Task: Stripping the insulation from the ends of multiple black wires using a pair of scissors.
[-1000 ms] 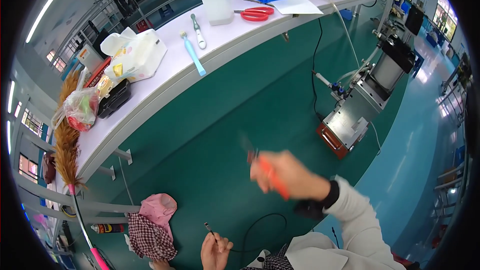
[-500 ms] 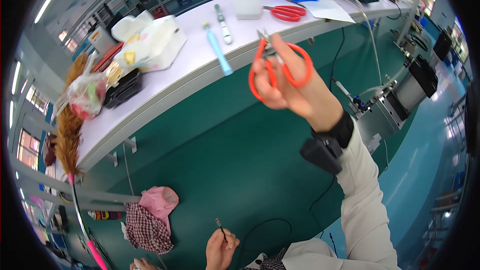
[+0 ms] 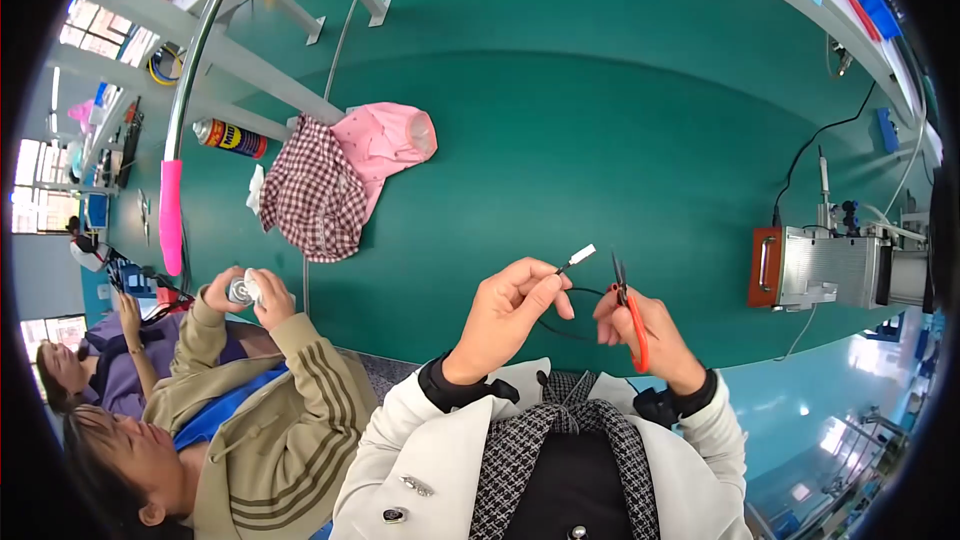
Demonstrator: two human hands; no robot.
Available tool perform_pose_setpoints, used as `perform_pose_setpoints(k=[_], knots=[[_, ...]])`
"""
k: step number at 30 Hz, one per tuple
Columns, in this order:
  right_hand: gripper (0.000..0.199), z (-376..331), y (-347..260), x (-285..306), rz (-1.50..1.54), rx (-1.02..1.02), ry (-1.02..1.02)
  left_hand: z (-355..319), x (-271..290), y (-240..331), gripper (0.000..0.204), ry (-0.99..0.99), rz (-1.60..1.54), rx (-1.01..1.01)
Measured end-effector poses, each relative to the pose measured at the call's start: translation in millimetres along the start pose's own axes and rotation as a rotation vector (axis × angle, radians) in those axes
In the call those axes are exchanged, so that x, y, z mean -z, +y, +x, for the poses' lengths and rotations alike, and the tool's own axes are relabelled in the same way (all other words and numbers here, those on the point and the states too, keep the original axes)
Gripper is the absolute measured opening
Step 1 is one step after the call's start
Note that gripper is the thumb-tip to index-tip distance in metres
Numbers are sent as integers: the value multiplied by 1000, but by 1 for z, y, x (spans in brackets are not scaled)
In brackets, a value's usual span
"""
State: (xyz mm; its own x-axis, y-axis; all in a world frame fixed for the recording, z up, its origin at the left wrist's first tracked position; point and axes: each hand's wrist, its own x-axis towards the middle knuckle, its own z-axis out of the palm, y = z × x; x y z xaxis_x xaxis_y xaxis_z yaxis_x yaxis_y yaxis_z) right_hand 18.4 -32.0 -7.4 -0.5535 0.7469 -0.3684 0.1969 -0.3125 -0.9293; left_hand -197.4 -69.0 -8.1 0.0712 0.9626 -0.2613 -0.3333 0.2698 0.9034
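We hold both forearms raised before our chest, our left hand [image 3: 512, 306] pinched shut with thumb and forefinger, our right hand [image 3: 640, 325] curled closed just beside it, wrists angled inward.

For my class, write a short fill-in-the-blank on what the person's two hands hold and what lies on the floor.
1. The left hand pinches a thin black cable tipped with a small ____ tag.
2. The right hand holds scissors with ____ handles.
3. A pink and checked cloth lies on the ____ floor.

Missing words: white; red; green
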Motion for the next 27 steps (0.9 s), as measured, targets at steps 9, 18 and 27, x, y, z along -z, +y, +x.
perform_pose_setpoints(k=[9,18,27], knots=[[11,4,-26,-61,328,139,362,-28,-4,2,9,150,761,-511],[8,1,-35,-73,280,42,357,-28,-8,-4,12,171,859,-731],[10,2,-27,-67,199,32,327,-27,-9,-7,11,179,952,-730]])
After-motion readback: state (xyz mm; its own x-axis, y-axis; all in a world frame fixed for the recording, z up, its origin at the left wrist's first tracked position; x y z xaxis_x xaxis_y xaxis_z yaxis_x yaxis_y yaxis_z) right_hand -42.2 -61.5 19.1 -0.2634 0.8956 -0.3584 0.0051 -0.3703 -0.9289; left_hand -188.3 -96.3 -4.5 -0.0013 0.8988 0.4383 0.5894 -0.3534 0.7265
